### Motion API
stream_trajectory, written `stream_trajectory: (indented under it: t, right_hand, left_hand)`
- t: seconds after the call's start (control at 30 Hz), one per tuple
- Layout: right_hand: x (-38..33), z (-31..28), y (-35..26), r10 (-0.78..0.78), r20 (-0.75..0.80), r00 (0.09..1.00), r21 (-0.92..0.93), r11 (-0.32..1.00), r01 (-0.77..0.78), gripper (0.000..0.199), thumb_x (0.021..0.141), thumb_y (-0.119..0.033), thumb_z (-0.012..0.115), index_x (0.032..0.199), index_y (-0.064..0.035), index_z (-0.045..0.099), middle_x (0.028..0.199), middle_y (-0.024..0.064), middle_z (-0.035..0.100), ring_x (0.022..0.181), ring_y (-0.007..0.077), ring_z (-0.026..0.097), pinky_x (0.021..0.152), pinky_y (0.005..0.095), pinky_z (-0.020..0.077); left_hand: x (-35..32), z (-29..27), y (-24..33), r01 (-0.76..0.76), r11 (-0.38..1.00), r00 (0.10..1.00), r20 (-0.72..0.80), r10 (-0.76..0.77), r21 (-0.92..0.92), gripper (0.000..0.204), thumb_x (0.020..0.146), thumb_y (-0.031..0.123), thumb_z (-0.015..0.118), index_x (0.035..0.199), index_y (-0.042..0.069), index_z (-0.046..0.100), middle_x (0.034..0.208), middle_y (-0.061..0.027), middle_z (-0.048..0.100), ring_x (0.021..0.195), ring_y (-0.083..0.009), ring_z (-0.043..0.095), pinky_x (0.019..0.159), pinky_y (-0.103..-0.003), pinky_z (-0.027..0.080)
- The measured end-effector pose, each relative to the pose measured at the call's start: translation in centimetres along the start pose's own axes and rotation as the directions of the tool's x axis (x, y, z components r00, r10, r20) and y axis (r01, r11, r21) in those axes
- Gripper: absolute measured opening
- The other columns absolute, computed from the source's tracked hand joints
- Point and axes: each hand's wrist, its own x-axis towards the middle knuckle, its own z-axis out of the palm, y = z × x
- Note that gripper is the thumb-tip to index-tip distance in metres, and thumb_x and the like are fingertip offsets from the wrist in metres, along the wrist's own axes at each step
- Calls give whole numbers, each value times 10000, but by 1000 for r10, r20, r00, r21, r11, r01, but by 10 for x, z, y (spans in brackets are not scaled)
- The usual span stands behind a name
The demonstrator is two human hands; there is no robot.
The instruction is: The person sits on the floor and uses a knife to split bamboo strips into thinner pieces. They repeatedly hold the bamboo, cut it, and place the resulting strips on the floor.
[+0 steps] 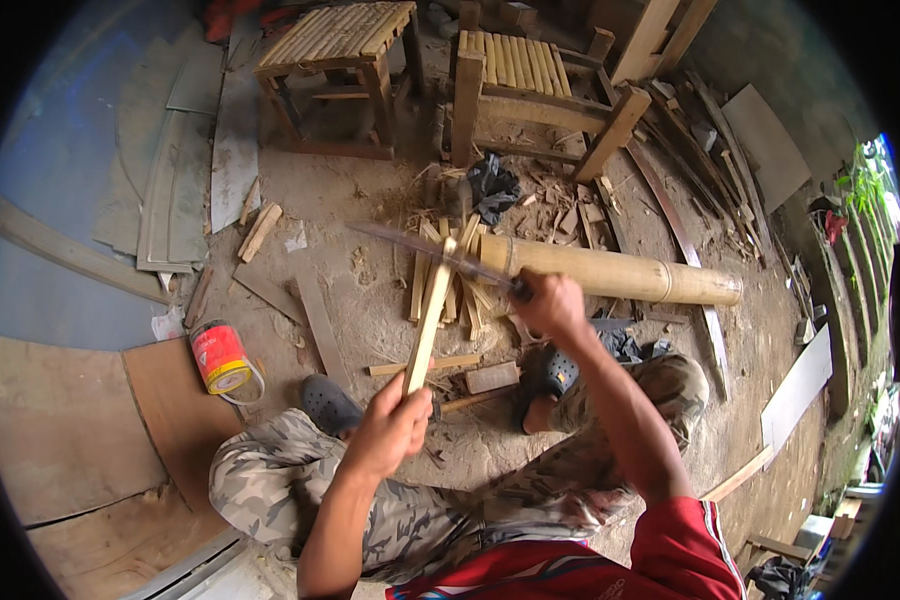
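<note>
Dirt floor strewn with wood scraps surrounds a seated person. Their left hand [390, 425] is closed around a bamboo strip [428, 325], held upright over a pile of split strips [448, 285]. Their right hand [547, 303] grips a long knife [425, 250], its blade meeting the strip's top. Shaving appears underway; the next stroke calls for a steady strip.
</note>
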Motion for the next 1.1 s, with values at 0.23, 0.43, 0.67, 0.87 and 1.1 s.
stream_trajectory:
  t: [0.23,0.43,0.67,0.87,1.1]
  right_hand:
    - [-16,2,-7,-190,-60,980,8,982,191,181,764,-270,698,815,-103,652,668,97,672,562,291,652,537,418,532]
    - [10,8,21,62,79,995,-9,998,-61,165,780,-264,665,765,-105,627,681,107,669,581,296,656,541,432,516]
    - [0,14,38,76,-227,971,230,973,-22,263,773,-303,659,801,-44,624,663,208,610,660,417,627,617,471,497]
    - [-28,7,0,-161,-172,972,255,946,202,188,767,-253,697,827,-83,642,628,131,643,572,326,648,559,427,522]
    - [-66,8,-39,-462,-35,886,227,860,457,312,720,-306,757,929,-110,632,688,98,676,592,337,654,541,438,528]
  left_hand:
    - [1,3,1,-10,1000,1000,-11,10,-6,459,1028,97,441,1480,99,360,767,51,406,503,-2,301,398,-170,269]
    - [-11,3,-1,0,1000,1000,5,0,2,449,1024,92,446,1470,100,388,764,44,400,498,-6,292,394,-170,261]
    - [-17,-2,12,-87,994,996,5,87,-67,398,1030,133,427,1424,79,435,737,32,383,470,-12,291,371,-169,252]
    - [0,-9,2,-160,969,987,4,164,-190,399,1050,348,410,1351,92,467,771,-31,511,485,-85,452,413,-255,409]
    - [13,-14,-14,-173,983,966,-209,155,-66,515,1047,467,369,1340,61,488,691,-44,525,425,-98,447,362,-250,412]
